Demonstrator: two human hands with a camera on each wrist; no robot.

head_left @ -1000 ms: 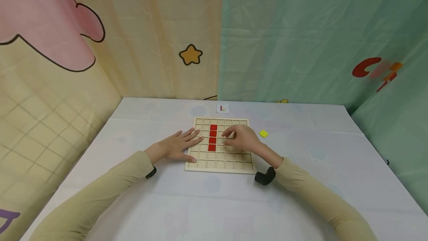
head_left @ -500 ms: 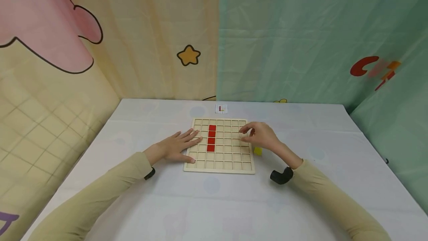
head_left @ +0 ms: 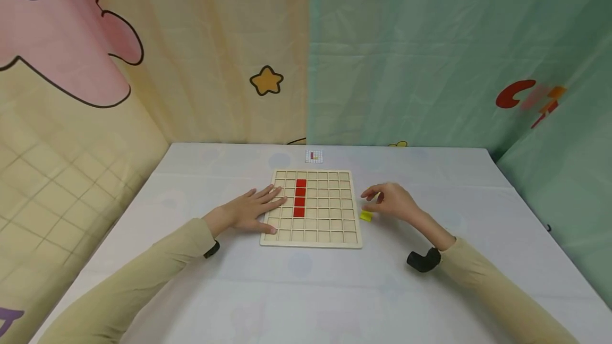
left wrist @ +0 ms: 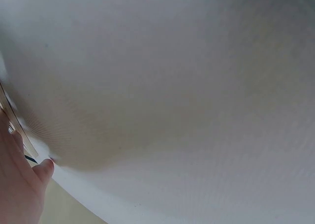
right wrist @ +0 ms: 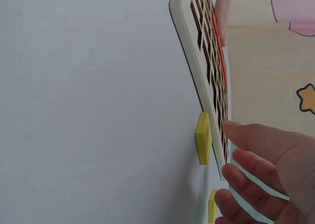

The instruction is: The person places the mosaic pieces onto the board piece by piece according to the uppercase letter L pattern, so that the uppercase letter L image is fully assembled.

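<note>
A wooden grid board (head_left: 330, 239) lies on the table, with several red tiles (head_left: 300, 198) in one column of its cells. My left hand (head_left: 251, 211) rests spread over the board's left edge. In the left wrist view, part of that hand (left wrist: 19, 189) shows beside the board's edge. My right hand (head_left: 392, 200), fingers loosely bent and holding nothing, hovers just right of the board. Directly below its fingertips is a yellow tile (head_left: 365, 216). The right wrist view shows this nearer tile (right wrist: 202, 140) close to the board's side and a second yellow tile (right wrist: 211, 204) partly behind the fingers.
A small printed card (head_left: 314, 156) with a grid pattern lies behind the board. White cloth (head_left: 306, 301) covers the table. Patterned curtains (head_left: 406, 57) hang along its back and sides.
My right hand has moved right, off the board, to above the yellow tiles. One tile has come into sight under its fingertips, while another is now hidden in the head view. My left hand stays put.
</note>
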